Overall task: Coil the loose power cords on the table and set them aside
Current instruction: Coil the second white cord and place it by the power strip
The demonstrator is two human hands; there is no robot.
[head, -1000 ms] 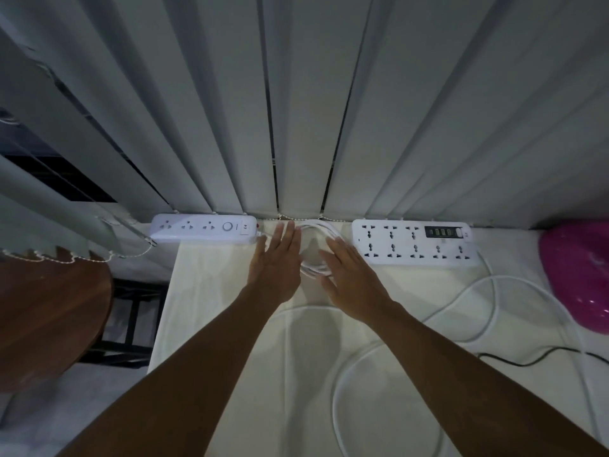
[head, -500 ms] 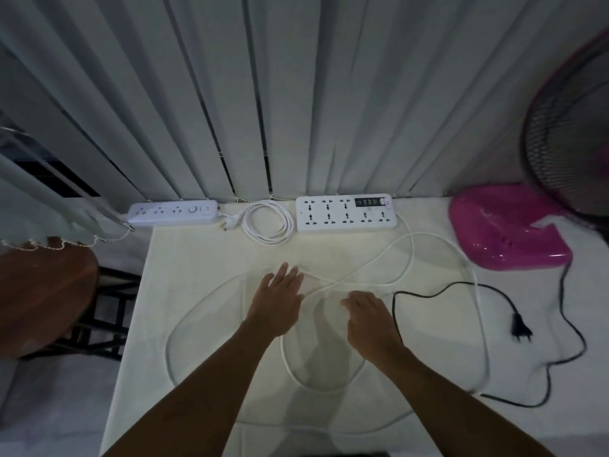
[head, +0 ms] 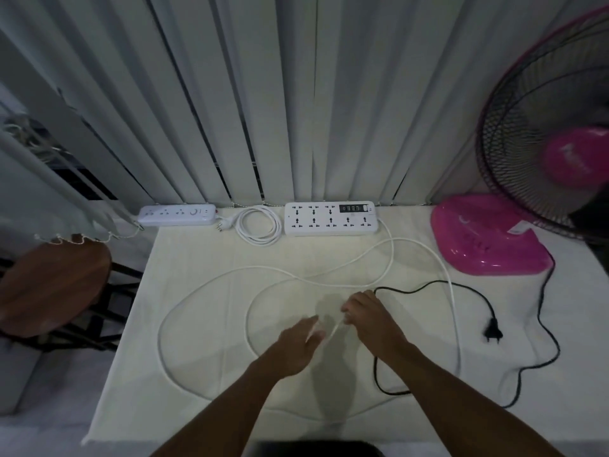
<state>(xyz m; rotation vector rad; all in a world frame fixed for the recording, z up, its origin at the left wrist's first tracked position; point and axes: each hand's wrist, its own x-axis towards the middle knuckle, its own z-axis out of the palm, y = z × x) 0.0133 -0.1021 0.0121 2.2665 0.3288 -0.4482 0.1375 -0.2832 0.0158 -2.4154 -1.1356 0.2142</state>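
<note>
Hands: left hand (head: pixel 298 344) and right hand (head: pixel 369 319) are close together over the middle of the table (head: pixel 184 252), with a short blurred stretch of white cord (head: pixel 455 324) running between them.
Left grip: its fingers reach to that stretch, but the blur hides whether they pinch it; I cannot tell.
Right grip: its fingers are curled, and they look to be pinching the cord.
Stool (head: pixel 49 285): stands off the table's left edge.
Small strip (head: pixel 178 215): lies at the back left, against the blinds (head: pixel 296 110).
Coil (head: pixel 242 227): this strip's cord lies wound in a neat ring just right of it, plug at its side. That one already lies as the task asks.
White cord, lie: sprawls in wide loose loops from the left of the table, past the hands, up to the big strip (head: pixel 331 218) at the back.
Black cord (head: pixel 435 282): lies loose on the right, passes under the right wrist, crosses the white cord, and ends in a plug (head: pixel 493 332).
Fan (head: pixel 543 127): stands far right on its pink base (head: pixel 487 239).
Step, as I judge it: gathering the white cord into a coil, with the hands at one stretch of it.
Next move calls for: even loops drawn in hand over hand, a light pull so the big strip does not slide, and care where the two cords cross, or the black one gets dragged along.
</note>
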